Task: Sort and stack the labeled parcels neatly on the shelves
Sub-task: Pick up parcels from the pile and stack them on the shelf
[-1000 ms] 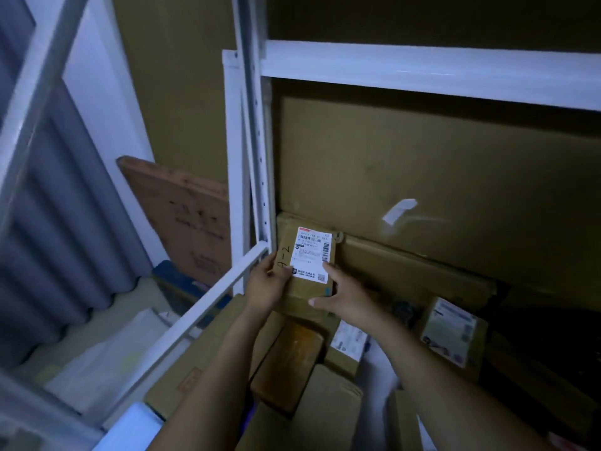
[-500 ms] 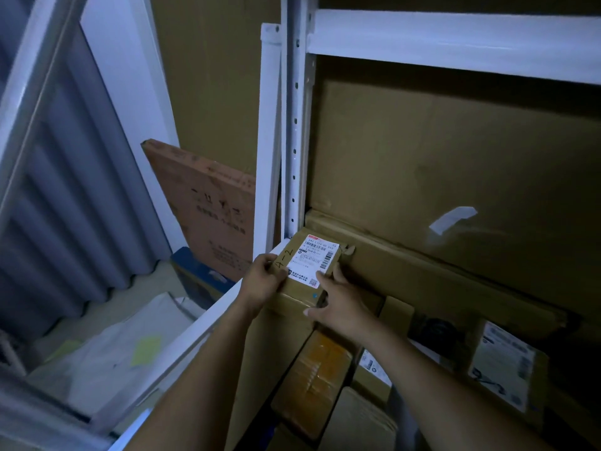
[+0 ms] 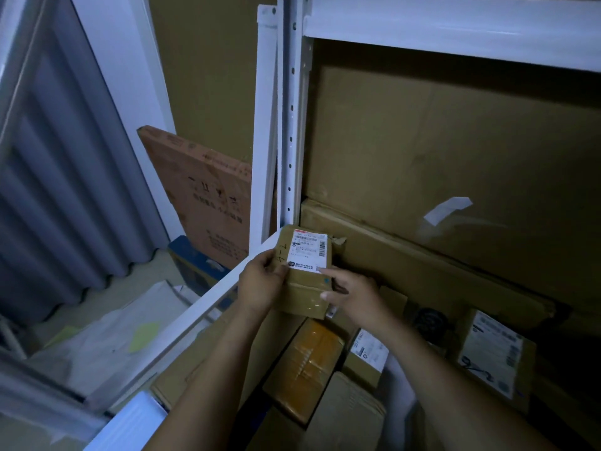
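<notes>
**A:** Biggest thing in shot is the flat cardboard carton [image 3: 455, 151] filling the back of the bay, upper right, under the white shelf beam [image 3: 455, 30].

**B:** The perforated white upright [image 3: 290, 125] runs down the centre. Left of it a reddish-brown flat box [image 3: 208, 190] leans on the wall.

**A:** Below the big one, a long carton [image 3: 422, 265] lies along the back. Lower right it's a jumble: an orange taped parcel [image 3: 309, 362], a white-labelled box [image 3: 494, 359], and a smaller labelled box [image 3: 370, 353] between them.

**B:** And the one that matters?

**A:** The small labelled parcel [image 3: 305, 288], centre frame at the foot of the upright, label facing us. Both hands are on it. The left hand [image 3: 260, 284] has its fingers [image 3: 276, 260] curled round the left edge. The right hand [image 3: 354, 297] grips the right edge, forefinger stretched to the corner of the shipping label [image 3: 307, 250], thumb on the taped face.

**B:** Resting on anything?

**A:** Can't tell, the hands hide its underside.

**B:** So what could go wrong?

**A:** I reckon the pile below is the danger. It looks uneven, so a parcel let go there could tilt and slide into the gaps. It's also tight against the upright and the slanting white rail [image 3: 201, 307], where a corner might catch and twist it out of the grip. And the light's dim. Misread that label and it lands on the wrong shelf.
</notes>
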